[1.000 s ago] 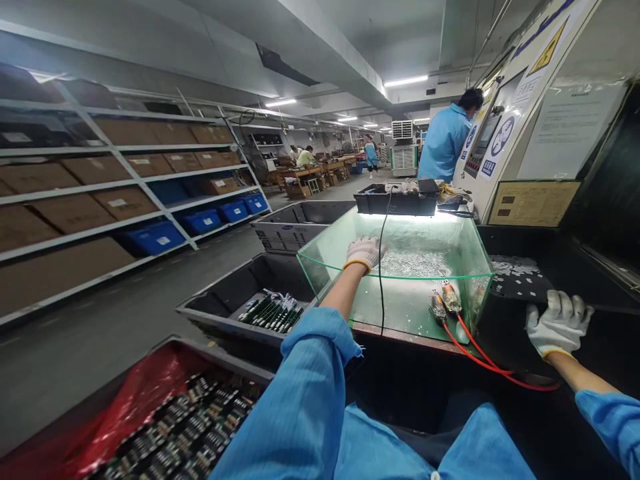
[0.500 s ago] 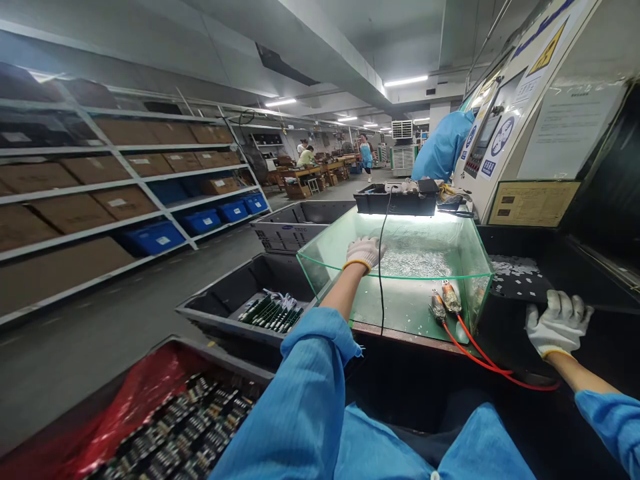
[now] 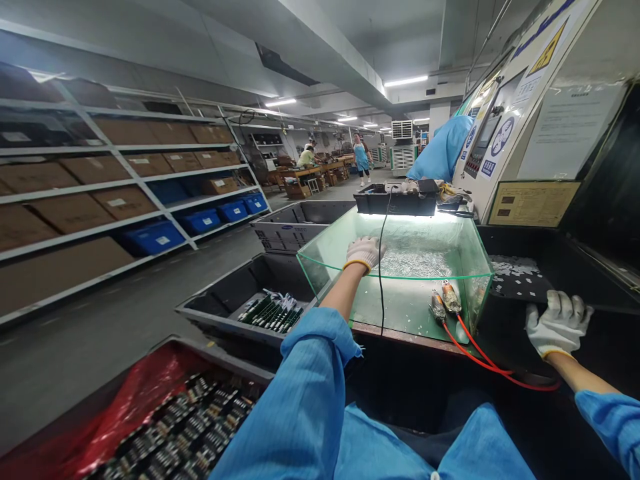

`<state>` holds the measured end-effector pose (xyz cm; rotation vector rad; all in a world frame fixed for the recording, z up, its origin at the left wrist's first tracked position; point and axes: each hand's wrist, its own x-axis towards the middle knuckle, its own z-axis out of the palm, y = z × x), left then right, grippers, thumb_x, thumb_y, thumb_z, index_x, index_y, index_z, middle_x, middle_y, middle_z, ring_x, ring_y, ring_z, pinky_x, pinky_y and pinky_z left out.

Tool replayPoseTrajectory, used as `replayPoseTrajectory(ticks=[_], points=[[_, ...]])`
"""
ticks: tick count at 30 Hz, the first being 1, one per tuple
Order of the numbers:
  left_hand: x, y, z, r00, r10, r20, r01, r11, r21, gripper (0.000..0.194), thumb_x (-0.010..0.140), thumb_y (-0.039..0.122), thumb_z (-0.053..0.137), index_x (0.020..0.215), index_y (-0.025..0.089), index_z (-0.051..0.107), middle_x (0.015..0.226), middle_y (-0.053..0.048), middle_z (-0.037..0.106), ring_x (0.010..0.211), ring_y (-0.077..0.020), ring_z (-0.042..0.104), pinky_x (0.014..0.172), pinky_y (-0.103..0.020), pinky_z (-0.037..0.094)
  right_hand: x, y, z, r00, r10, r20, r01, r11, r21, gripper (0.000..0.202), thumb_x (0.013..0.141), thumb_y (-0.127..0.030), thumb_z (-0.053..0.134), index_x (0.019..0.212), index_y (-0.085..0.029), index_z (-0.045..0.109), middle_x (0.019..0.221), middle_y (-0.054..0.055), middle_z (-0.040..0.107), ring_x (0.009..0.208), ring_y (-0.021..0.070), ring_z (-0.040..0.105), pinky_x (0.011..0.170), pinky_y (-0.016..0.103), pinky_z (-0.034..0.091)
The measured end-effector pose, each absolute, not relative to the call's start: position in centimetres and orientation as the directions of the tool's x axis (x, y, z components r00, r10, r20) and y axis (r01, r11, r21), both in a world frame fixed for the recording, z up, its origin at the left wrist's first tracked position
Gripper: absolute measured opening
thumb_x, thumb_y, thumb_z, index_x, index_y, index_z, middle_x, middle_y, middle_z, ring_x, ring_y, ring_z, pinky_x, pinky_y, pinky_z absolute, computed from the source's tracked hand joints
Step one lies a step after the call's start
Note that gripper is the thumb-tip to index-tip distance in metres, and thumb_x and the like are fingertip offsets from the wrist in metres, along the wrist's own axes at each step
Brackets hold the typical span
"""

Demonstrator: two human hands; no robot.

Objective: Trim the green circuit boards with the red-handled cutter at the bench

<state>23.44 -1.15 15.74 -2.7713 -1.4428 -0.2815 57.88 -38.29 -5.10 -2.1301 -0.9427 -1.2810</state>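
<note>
My left hand [image 3: 364, 253], in a white knit glove, rests by the front edge of a glass box [image 3: 320, 267], palm down, fingers stretched out and holding nothing I can see. Many small silvery pieces [image 3: 417, 263] lie scattered inside the box. Two air-powered hand tools [image 3: 450, 297] on red hoses lie at its front right, and a black cable [image 3: 381, 280] hangs beside my left hand. On the right, my gloved right hand [image 3: 557, 323] lies open on the edge of a black surface, its fingers apart. Small light pieces [image 3: 517, 270] are strewn on that surface beyond it.
A grey crate [image 3: 200, 310] with green circuit boards [image 3: 273, 312] stands left of the box. Nearer is a red-lined bin of dark boards [image 3: 190, 427]. A black tray [image 3: 395, 200] sits behind the glass; a control machine [image 3: 520, 120] rises at right. A person in blue [image 3: 440, 147] leans there.
Both my hands stay where they were. In the background, a walking person in a blue apron has come nearer, and the co-worker's blue back beside the machine has shifted slightly.
</note>
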Motion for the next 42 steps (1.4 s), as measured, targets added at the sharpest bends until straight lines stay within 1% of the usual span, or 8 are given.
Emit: replayPoseTrajectory(ticks=[4, 8, 14, 24, 28, 32, 36, 42], points=[[23.44, -1.21, 15.80, 0.566, 0.809, 0.157, 0.809, -0.582, 0.081, 0.068, 0.102, 0.062, 0.028, 0.152, 0.025, 0.054, 0.154, -0.012, 0.055, 0.139, -0.0325, 0.050, 0.116, -0.048, 0.040, 57.67, -38.23, -4.83, 0.298, 0.306, 0.904, 0.746, -0.665, -0.021, 0.064, 0.091, -0.053, 0.047, 0.142, -0.014, 0.048, 0.134, 0.020, 0.058, 0.135, 0.0438, 0.044, 0.113, 0.068, 0.032], [23.42, -1.30, 15.87, 0.559, 0.813, 0.161, 0.813, -0.576, 0.083, 0.068, 0.102, 0.063, 0.027, 0.151, 0.025, 0.055, 0.153, -0.011, 0.056, 0.139, -0.0321, 0.051, 0.116, -0.047, 0.040, 57.86, -38.18, -5.06, 0.288, 0.297, 0.910, 0.747, -0.665, -0.020, 0.066, 0.091, -0.054, 0.049, 0.142, -0.012, 0.049, 0.133, 0.021, 0.059, 0.135, 0.0440, 0.045, 0.113, 0.068, 0.033], [23.39, -1.27, 15.83, 0.566, 0.809, 0.159, 0.808, -0.582, 0.086, 0.070, 0.102, 0.064, 0.026, 0.151, 0.023, 0.055, 0.155, -0.011, 0.054, 0.138, -0.0333, 0.050, 0.116, -0.049, 0.040, 58.25, -38.21, -5.50, 0.311, 0.300, 0.902, 0.773, -0.632, -0.056, 0.070, 0.089, -0.051, 0.053, 0.147, -0.014, 0.045, 0.138, 0.020, 0.056, 0.138, 0.0443, 0.041, 0.113, 0.071, 0.028], [23.35, -1.64, 16.06, 0.558, 0.814, 0.159, 0.815, -0.574, 0.082, 0.066, 0.102, 0.061, 0.030, 0.151, 0.024, 0.055, 0.153, -0.011, 0.056, 0.138, -0.0335, 0.051, 0.115, -0.049, 0.040, 58.19, -38.28, -5.40, 0.316, 0.306, 0.898, 0.764, -0.643, -0.050, 0.068, 0.088, -0.052, 0.051, 0.145, -0.016, 0.045, 0.136, 0.019, 0.056, 0.136, 0.0456, 0.041, 0.113, 0.069, 0.029], [23.36, -1.61, 16.03, 0.562, 0.812, 0.158, 0.812, -0.578, 0.085, 0.066, 0.102, 0.060, 0.029, 0.151, 0.023, 0.055, 0.154, -0.011, 0.055, 0.138, -0.0333, 0.051, 0.115, -0.049, 0.040, 58.08, -38.34, -5.39, 0.343, 0.311, 0.887, 0.769, -0.634, -0.075, 0.069, 0.085, -0.049, 0.053, 0.145, -0.018, 0.043, 0.136, 0.019, 0.055, 0.136, 0.0464, 0.040, 0.112, 0.070, 0.028], [23.38, -1.50, 15.95, 0.560, 0.812, 0.166, 0.811, -0.578, 0.088, 0.066, 0.102, 0.060, 0.029, 0.149, 0.023, 0.057, 0.154, -0.011, 0.056, 0.138, -0.0331, 0.051, 0.115, -0.049, 0.041, 57.79, -38.36, -5.21, 0.359, 0.315, 0.879, 0.765, -0.639, -0.083, 0.068, 0.085, -0.050, 0.051, 0.146, -0.020, 0.042, 0.137, 0.017, 0.054, 0.137, 0.0456, 0.039, 0.114, 0.070, 0.026], [23.40, -1.51, 15.98, 0.562, 0.811, 0.166, 0.810, -0.579, 0.087, 0.066, 0.102, 0.060, 0.029, 0.150, 0.023, 0.057, 0.154, -0.011, 0.055, 0.139, -0.0329, 0.050, 0.116, -0.048, 0.040, 57.71, -38.27, -5.14, 0.359, 0.302, 0.883, 0.760, -0.643, -0.089, 0.068, 0.087, -0.051, 0.051, 0.146, -0.019, 0.043, 0.136, 0.017, 0.056, 0.137, 0.0457, 0.040, 0.114, 0.070, 0.027], [23.35, -1.55, 15.98, 0.561, 0.810, 0.168, 0.811, -0.579, 0.081, 0.067, 0.102, 0.062, 0.029, 0.150, 0.024, 0.055, 0.154, -0.011, 0.056, 0.138, -0.0324, 0.051, 0.116, -0.047, 0.040, 58.12, -38.33, -5.34, 0.332, 0.309, 0.891, 0.756, -0.653, -0.055, 0.067, 0.088, -0.052, 0.052, 0.144, -0.015, 0.046, 0.138, 0.020, 0.056, 0.137, 0.0447, 0.041, 0.115, 0.068, 0.029]])
